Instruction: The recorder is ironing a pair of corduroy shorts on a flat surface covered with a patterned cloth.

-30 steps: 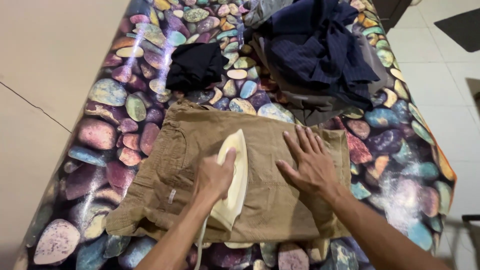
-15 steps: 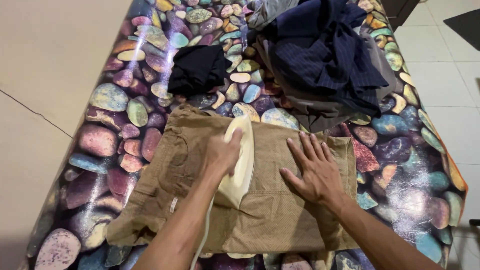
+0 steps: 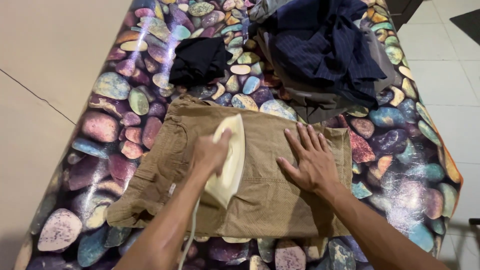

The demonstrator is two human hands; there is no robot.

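A folded tan pair of corduroy trousers (image 3: 265, 200) lies flat on a table covered in a colourful pebble-print cloth (image 3: 107, 125). My left hand (image 3: 210, 152) grips the handle of a cream-coloured iron (image 3: 229, 162), which rests on the trousers pointing away from me. Its cord (image 3: 189, 240) trails back along my left arm. My right hand (image 3: 310, 160) lies flat on the trousers just right of the iron, fingers spread, pressing the fabric down.
A heap of dark navy striped and grey clothes (image 3: 325, 55) sits at the far right of the table. A small black garment (image 3: 200, 60) lies beyond the trousers. A beige wall (image 3: 45, 75) runs along the left; white floor tiles (image 3: 450, 75) show on the right.
The iron slid forward over the trousers, then came back a little toward me and to the left. My right hand stayed flat on the fabric.
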